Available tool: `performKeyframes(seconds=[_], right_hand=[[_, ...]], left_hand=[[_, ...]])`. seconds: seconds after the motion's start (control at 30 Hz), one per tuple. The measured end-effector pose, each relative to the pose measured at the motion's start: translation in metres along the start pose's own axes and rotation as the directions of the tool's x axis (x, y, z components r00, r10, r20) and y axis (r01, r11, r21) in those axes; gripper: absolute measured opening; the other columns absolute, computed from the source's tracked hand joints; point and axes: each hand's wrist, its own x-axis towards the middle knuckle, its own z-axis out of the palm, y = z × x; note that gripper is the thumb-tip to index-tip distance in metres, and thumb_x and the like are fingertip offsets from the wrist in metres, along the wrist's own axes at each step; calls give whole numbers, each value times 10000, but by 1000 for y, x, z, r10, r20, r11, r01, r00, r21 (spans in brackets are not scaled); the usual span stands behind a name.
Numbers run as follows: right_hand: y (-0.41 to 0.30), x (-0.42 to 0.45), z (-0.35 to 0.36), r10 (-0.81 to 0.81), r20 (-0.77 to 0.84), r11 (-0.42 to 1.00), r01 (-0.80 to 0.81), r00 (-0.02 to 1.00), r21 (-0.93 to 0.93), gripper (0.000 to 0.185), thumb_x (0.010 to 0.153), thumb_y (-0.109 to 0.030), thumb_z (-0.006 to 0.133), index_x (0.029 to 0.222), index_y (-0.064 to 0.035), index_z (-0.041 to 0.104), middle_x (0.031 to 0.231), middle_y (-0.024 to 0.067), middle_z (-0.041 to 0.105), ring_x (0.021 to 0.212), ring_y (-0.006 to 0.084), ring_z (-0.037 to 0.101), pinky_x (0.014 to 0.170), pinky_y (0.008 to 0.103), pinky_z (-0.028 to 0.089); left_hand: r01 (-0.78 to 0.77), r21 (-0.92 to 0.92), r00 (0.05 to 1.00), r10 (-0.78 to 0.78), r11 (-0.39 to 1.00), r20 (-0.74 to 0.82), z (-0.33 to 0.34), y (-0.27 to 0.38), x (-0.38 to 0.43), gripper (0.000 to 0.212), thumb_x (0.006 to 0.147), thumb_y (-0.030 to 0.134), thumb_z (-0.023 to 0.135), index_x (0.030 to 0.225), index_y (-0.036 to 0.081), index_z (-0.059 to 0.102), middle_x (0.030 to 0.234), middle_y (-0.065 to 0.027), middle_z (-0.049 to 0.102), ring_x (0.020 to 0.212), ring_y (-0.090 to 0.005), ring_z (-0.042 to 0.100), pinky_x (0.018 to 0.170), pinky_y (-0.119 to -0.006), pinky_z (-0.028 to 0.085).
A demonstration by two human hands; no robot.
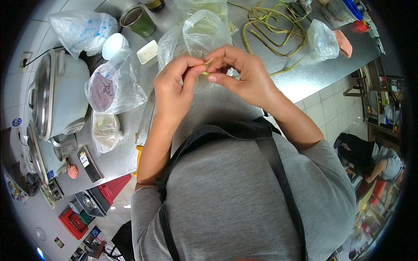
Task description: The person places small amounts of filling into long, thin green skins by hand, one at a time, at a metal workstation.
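Fingertip to fingertip, my left hand and my right hand pinch a short piece of green plant stem between them. An open clear plastic bag lies just beyond and beneath the fingers; what it holds is hard to tell. Behind it is another clear bag with pale green pieces inside. Long green stems, like yardlong beans, lie in a loose tangle on the steel table, beyond my right hand. One stem end lies beside my right wrist.
To the left stand a green container, a white tub, a bag with purple contents and a large lidded cooker. At the right lie a knotted bag and a pink cloth. Another person is at the far right.
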Motion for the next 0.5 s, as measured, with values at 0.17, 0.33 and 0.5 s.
performKeyframes(seconds=[0.17, 0.33, 0.5], right_hand=[[0, -8, 6, 53, -15, 994, -51, 999, 92, 297, 828, 36, 674, 1106, 5, 575, 858, 38, 653, 825, 97, 602, 789, 251, 462], [0, -28, -4, 66, -19, 996, -65, 998, 66, 308, 822, 49, 672, 1113, -1, 582, 851, 30, 652, 823, 91, 602, 789, 243, 458], [4, -40, -20, 117, -65, 993, -116, 991, 12, 300, 817, 55, 671, 1102, -15, 610, 861, 23, 660, 835, 86, 604, 800, 243, 459]], left_hand=[[-26, 50, 983, 34, 998, -178, 9, -11, -6, 59, 839, 13, 677, 890, -8, 657, 817, -73, 675, 692, -125, 630, 623, -256, 503], [86, -103, 932, -117, 991, -343, -17, -25, 10, 30, 857, 13, 671, 876, -9, 668, 804, -36, 671, 645, -102, 611, 588, -235, 499], [-119, 267, 993, 121, 956, 9, -24, -31, 3, 220, 759, -49, 693, 959, 42, 701, 900, -69, 698, 766, -196, 645, 697, -281, 521]])
